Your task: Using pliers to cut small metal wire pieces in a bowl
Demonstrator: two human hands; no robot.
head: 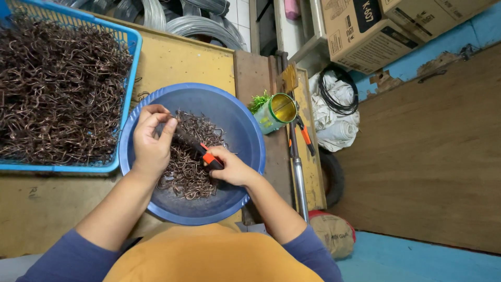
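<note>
1. Pliers [201, 149], with black and orange grips, lie slanted across the blue round basin [245, 130], over its middle, jaws toward 10 o'clock and handles toward 4 o'clock.
2. The right hand [232, 167] is curled shut around the handles, its forearm entering from 5 o'clock with the wrist bent inward.
3. The left hand [151, 141] arches over the basin's 9 o'clock side, thumb and forefinger pinched together at the jaw end; what they pinch is too small to tell.
4. Bent brown wire hooks [190, 175] form a tangled heap inside the basin, beneath both hands.
5. The basin's rim touches the blue mesh crate [128, 68] at 10 o'clock; that crate is piled with the same dark hooks.
6. At 2 o'clock, just beside the rim, a green tin can [276, 112] lies tipped with its gold mouth open, and a second orange-handled tool [302, 136] rests beyond it.
7. The desk [182, 62] is yellowish, scuffed board; bare room shows at 12 o'clock and 8 o'clock of the basin.
8. The basin is smooth plastic; the hooks are thin and wiry.
</note>
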